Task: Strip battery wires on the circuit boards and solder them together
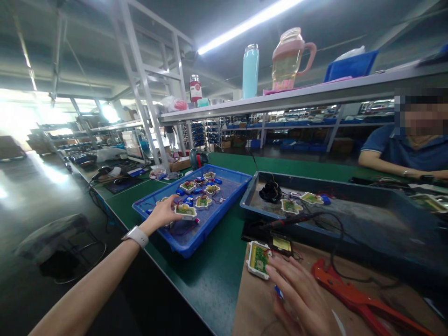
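Circuit board (185, 212) is sitting clamped between left hand's (166, 212) fingers, over the blue tray (182, 249), where crowding neighbouring boards (203, 201) could be snagging its wires, while right hand (303, 291) is covering another board's (257, 259) edge, grip unclear.

Ahead of me, a long white shelf (315, 90) holds a pale-blue cylindrical bottle (250, 72), a clear jug with a pink handle (287, 60), a bright-blue box (350, 67) and a red-and-white flask (195, 89). A long white tube light (248, 26) glows above me. On my right is a person in a blue short-sleeved shirt (383, 147); on my left, a plastic-draped stool (56, 240).
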Demonstrator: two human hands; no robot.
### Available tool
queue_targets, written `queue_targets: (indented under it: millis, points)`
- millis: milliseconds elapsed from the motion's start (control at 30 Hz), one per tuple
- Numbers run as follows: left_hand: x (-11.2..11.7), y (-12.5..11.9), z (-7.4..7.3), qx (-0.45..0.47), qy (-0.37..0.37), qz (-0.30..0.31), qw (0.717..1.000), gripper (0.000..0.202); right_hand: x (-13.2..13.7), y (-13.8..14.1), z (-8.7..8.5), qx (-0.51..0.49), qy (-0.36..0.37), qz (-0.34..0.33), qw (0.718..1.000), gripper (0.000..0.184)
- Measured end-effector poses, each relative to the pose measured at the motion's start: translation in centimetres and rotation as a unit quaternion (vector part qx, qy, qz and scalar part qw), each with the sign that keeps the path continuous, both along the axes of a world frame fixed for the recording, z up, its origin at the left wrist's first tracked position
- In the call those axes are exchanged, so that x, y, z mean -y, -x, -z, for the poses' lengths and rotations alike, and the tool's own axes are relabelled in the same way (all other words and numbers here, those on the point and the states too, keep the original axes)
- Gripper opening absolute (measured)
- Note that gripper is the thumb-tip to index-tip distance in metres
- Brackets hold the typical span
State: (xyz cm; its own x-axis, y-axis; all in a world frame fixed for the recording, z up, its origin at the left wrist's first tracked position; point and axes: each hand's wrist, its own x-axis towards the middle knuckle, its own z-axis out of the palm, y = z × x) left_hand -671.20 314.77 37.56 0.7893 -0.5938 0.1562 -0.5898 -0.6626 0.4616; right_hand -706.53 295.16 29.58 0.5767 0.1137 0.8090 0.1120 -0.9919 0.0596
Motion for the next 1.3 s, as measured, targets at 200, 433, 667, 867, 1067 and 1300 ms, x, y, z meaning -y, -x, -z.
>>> queue_targets:
  millis: [200,433,667,867,1067,1300]
  points:
    - [-2.2,4.2,-3.4,-0.071,0.205,0.058,0.975,0.076,0.3,-0.1,0.4,0.020,-0.001,0.008,1.000,0.054]
    - [-1.7,7.0,-5.4,-0.174,0.518,0.088,0.833,0.058,0.1,0.5,-0.5,-0.021,-0.041,0.027,0.999,0.051]
    - [0.2,4.9,-9.8,-0.116,0.661,0.109,0.733,0.043,0.1,0.4,-0.1,-0.031,-0.051,0.023,0.998,0.050]
    - [1.5,2.6,-8.6,-0.254,0.572,0.038,0.779,0.039,0.4,0.7,-0.1,-0.040,-0.044,0.017,0.998,0.048]
    - [-1.2,1.3,-7.1,-0.336,0.521,0.016,0.784,0.032,0.1,0.9,-0.8,-0.051,-0.064,0.016,0.996,0.045]
    - [-2.8,0.6,-14.6,-0.260,0.609,0.090,0.744,0.038,0.3,0.2,-0.6,-0.032,-0.061,0.005,0.998,0.042]
